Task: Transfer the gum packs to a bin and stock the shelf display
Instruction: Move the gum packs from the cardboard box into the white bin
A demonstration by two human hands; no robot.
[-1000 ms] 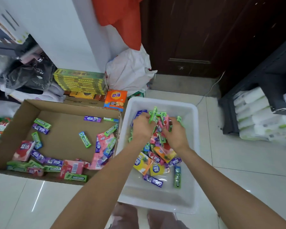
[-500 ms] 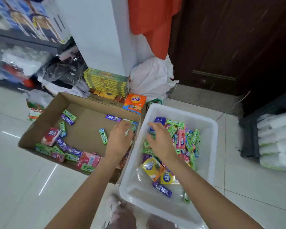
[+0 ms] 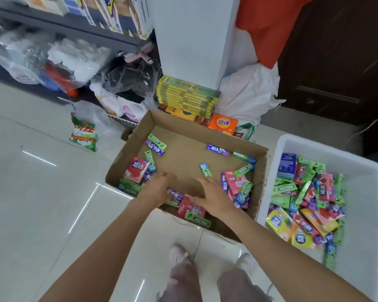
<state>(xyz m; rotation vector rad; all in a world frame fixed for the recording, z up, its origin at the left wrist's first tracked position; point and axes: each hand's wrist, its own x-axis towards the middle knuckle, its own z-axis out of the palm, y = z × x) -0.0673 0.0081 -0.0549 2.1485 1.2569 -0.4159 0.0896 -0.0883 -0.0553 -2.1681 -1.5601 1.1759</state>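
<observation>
i see my two forearms reaching down into the cardboard box (image 3: 258,184) on the floor. my left hand (image 3: 156,188) hangs palm down over the near edge, its fingers (image 3: 169,176) loosely bent and blurred; i cannot tell whether they grip anything. a purple gum pack (image 3: 174,194) lies just under and beside those fingers. my right hand (image 3: 212,194) is spread flat, fingers straight and holding nothing, resting over a red pack (image 3: 189,207); just nearer than it lies a green stick (image 3: 198,219) printed "doublemint". just past the right fingertips sits a small green and blue stick (image 3: 206,170). beside the left fingers is a red and white pack (image 3: 136,170) with chinese characters. further beyond the fingers, green and purple sticks lie scattered toward the box's back wall. well to the right of my right fingers, the white bin (image 3: 314,147) holds a heap of green, red, yellow and purple gum packs (image 3: 308,197). far beyond, an orange box (image 3: 223,124) with chinese writing leans by stacked yellow-green cartons (image 3: 187,95).
</observation>
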